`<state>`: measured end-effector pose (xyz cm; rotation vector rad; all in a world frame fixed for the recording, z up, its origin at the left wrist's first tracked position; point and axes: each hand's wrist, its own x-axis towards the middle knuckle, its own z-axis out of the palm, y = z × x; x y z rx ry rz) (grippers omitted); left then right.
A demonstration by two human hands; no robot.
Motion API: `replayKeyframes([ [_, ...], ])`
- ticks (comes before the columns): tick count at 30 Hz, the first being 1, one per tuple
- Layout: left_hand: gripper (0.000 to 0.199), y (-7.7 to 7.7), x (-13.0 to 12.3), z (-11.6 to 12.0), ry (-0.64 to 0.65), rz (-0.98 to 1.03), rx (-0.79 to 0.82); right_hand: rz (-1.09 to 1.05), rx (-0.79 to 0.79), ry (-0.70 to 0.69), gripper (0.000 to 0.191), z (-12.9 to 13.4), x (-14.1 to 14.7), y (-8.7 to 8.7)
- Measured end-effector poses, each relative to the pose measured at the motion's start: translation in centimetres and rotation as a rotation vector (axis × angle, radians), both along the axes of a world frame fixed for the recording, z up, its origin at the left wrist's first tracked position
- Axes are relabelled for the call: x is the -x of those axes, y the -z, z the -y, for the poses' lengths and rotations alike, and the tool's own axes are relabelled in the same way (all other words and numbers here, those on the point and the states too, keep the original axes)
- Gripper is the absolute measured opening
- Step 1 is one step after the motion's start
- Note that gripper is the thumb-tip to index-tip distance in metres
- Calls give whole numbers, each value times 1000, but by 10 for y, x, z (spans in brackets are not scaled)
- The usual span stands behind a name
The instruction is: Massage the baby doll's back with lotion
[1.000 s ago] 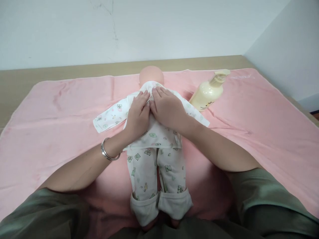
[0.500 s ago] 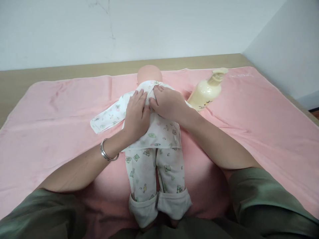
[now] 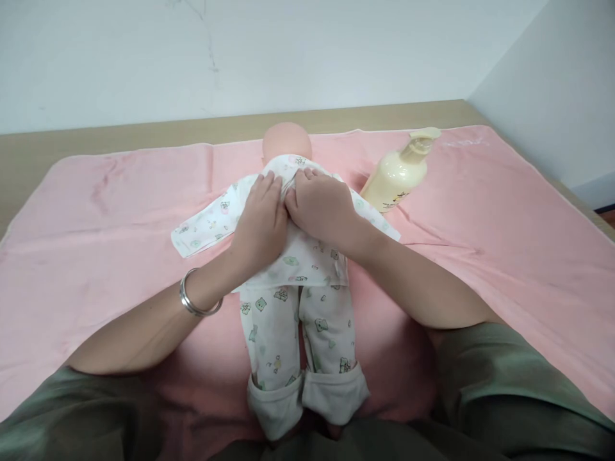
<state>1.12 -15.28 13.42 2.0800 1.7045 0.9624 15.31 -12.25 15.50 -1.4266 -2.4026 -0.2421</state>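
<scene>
A bald doll (image 3: 287,139) lies stretched out in front of me, its head far and its feet near. It wears a white printed long-sleeved shirt (image 3: 288,266) and matching trousers (image 3: 273,333) with thick turned-up cuffs. My left hand (image 3: 263,224) rests on the upper shirt, fingers extended and thumb beside them. Close by on the right, my right hand (image 3: 324,208) has bent fingers at the shirt just below the collar, where the cloth creases between both hands. Its fingertips are partly hidden, but it seems to grip the cloth.
A pale yellow pump bottle (image 3: 396,176) is to the right of the doll, beside its sleeve. Beneath everything is a pink blanket (image 3: 120,218) with folds, over a wooden surface (image 3: 230,128). White walls stand behind and at the right.
My right hand has drawn slightly nearer to me and its fingers are more bent. The doll's right-hand sleeve now shows below my forearm. My left wrist has shifted slightly left.
</scene>
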Motion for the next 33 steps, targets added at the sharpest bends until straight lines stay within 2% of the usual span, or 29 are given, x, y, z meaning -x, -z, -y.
replayKeyframes([
  [4,52,-6,-3,7,15,-29,45,23,-16,-13,42,-8,2,6],
  [8,50,-7,6,-9,-33,22,89,18,61,-21,51,0,5,2],
  [12,45,7,17,-25,-31,92,32,-22,228,-18,56,20,8,-8],
  [15,42,20,19,-29,-27,125,-37,-25,287,-40,55,29,8,-14],
  [19,40,19,15,-25,-68,108,-51,-86,274,-51,45,18,6,-14],
  [25,37,5,7,-20,-132,37,-70,-151,283,-22,53,-6,3,-3],
  [33,24,11,9,-19,-161,41,-170,-132,184,-52,46,-6,3,1],
])
